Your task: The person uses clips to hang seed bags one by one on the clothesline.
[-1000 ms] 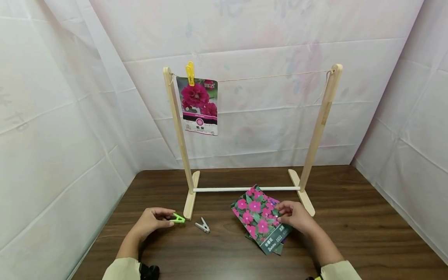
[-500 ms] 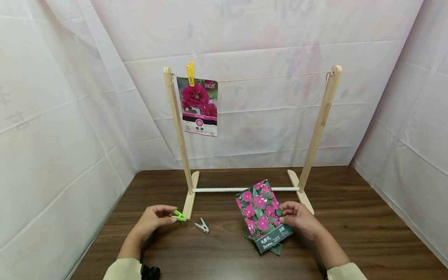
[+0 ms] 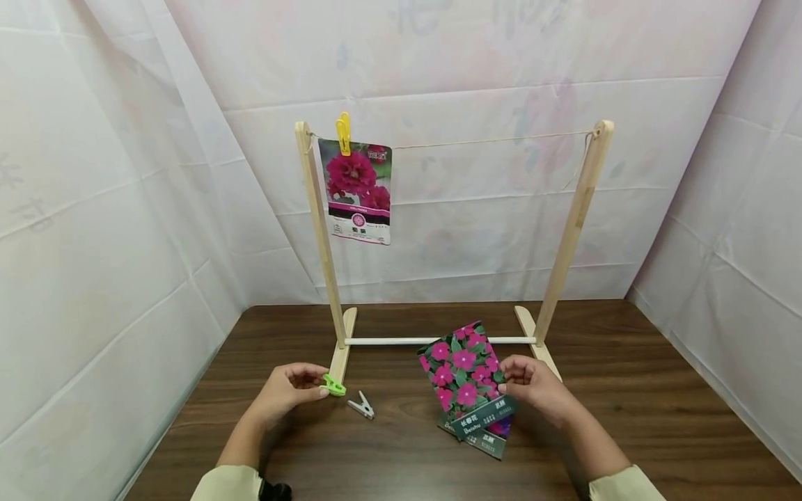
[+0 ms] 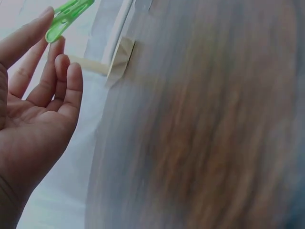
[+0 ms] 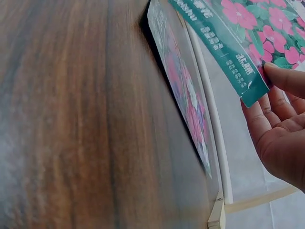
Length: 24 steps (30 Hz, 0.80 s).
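On my feed, lower left of the head view, the left hand (image 3: 283,394) pinches a green clip (image 3: 335,385) between thumb and fingertips. Lower right of centre, the right hand (image 3: 537,390) pinches one edge of a pink-flowered packet (image 3: 462,372), raised over another packet (image 3: 490,442). Upper left, a yellow clip (image 3: 344,134) holds a third packet (image 3: 356,188) on a cord (image 3: 489,141). What the packets contain, I cannot tell.
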Tool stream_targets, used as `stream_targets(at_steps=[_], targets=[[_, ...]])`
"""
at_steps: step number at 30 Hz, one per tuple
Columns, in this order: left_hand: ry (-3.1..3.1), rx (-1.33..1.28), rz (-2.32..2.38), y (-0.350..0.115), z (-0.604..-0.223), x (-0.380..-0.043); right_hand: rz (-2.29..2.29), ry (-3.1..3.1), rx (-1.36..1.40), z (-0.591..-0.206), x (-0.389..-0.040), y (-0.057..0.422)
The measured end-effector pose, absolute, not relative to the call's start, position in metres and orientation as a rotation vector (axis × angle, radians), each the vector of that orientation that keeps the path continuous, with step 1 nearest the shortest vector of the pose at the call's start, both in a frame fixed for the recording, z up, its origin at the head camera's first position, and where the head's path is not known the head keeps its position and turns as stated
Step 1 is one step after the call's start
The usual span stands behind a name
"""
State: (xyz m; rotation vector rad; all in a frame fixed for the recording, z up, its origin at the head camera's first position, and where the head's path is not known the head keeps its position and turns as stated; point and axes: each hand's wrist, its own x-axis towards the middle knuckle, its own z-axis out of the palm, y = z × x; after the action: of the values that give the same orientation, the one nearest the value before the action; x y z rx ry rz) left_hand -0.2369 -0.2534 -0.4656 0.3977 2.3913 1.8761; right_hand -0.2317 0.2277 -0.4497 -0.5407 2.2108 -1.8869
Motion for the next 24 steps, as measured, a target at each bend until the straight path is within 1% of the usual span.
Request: stream_targets(at_steps=[6, 13, 17, 24], targets=[[2.426, 0.344, 1.905, -0.242, -0.458, -0.233, -1.873, 2.26, -0.518, -0.448, -0.232, 0.225], [2.394, 0.373, 1.977, -0.231, -0.452, -0.23, -1.875, 2.32, -0.584, -0.444, -0.232, 0.22], [2.384, 0.377, 2.002, -0.225, -0.449, -0.229, -1.881, 2.353, -0.559, -0.441, -0.23, 0.217], [2.331, 0.486, 2.041, -0.215, -0.44, -0.23, -1.903, 2.418, -0.518, -0.436, -0.226, 0.211]])
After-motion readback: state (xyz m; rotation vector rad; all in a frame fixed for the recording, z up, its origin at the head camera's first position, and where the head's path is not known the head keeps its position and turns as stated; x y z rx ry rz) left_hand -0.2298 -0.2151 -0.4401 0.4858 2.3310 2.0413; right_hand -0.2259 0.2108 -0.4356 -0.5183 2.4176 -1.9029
